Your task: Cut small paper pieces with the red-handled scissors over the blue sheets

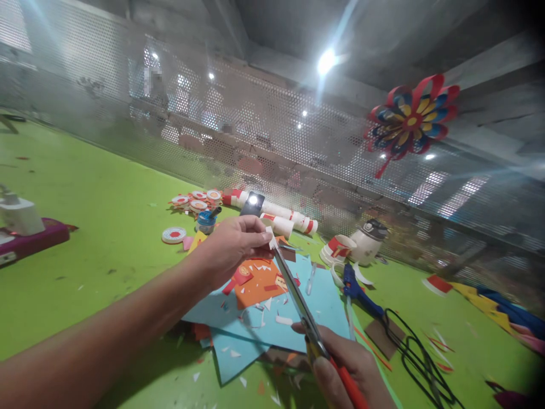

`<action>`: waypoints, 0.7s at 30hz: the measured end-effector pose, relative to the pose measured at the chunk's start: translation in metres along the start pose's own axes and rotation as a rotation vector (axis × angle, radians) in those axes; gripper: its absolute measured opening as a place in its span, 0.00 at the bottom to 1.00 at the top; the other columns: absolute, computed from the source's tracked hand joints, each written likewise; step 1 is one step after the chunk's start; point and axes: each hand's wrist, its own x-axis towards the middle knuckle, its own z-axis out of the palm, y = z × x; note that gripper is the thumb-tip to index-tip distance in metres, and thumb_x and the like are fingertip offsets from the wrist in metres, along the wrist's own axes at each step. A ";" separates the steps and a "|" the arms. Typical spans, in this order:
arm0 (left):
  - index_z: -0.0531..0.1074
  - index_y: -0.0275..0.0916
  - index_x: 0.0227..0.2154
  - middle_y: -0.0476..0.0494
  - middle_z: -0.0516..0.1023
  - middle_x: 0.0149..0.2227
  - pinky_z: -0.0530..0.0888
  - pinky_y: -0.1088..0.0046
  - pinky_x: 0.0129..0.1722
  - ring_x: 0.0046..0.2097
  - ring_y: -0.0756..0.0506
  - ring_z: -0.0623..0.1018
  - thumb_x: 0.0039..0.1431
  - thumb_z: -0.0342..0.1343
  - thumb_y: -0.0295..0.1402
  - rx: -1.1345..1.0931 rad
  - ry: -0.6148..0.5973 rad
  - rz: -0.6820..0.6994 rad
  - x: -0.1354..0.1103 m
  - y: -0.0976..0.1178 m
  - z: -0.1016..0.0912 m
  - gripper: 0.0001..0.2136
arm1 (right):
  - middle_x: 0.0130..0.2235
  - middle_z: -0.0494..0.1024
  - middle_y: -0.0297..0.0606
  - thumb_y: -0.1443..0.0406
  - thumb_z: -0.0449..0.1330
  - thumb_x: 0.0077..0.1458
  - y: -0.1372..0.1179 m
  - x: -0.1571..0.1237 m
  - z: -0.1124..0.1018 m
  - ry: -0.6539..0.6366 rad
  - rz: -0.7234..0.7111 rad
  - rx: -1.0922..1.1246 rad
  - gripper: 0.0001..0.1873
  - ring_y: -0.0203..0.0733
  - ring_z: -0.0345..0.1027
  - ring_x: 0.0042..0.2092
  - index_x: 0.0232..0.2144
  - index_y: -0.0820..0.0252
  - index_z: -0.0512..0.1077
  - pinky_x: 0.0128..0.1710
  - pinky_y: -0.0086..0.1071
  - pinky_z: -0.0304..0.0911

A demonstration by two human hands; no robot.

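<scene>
My left hand [232, 245] is closed in a pinch on a small white paper piece [269, 238] held above the table. My right hand [346, 369] grips the red handles of a pair of scissors [298, 301], whose blades point up toward the white piece and touch it at the tip. Below both hands lie light blue paper sheets [272, 324] and an orange sheet [258, 284] strewn with small paper scraps.
The green table [93, 227] carries round red-and-white discs [193, 200], white tubes with red bands [281, 218], a small glue pot [206, 221], a blue glue gun [355, 292] with a black cable [419, 358], and a pink box [29, 241] at left. A paper flower [411, 119] hangs on the perforated wall.
</scene>
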 end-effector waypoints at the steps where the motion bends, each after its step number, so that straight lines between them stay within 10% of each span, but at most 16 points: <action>1: 0.68 0.35 0.17 0.46 0.73 0.21 0.70 0.70 0.31 0.25 0.50 0.73 0.43 0.63 0.26 0.001 0.001 -0.001 0.000 0.000 0.000 0.08 | 0.25 0.77 0.38 0.44 0.50 0.55 0.000 0.000 0.000 -0.006 0.001 0.014 0.29 0.42 0.71 0.26 0.40 0.57 0.78 0.27 0.29 0.66; 21: 0.68 0.35 0.17 0.46 0.72 0.21 0.69 0.71 0.30 0.26 0.50 0.72 0.45 0.60 0.25 0.001 -0.025 0.017 0.001 -0.002 -0.001 0.07 | 0.24 0.78 0.38 0.45 0.49 0.56 -0.001 0.004 0.000 -0.069 -0.020 0.073 0.29 0.44 0.74 0.28 0.40 0.59 0.78 0.26 0.28 0.66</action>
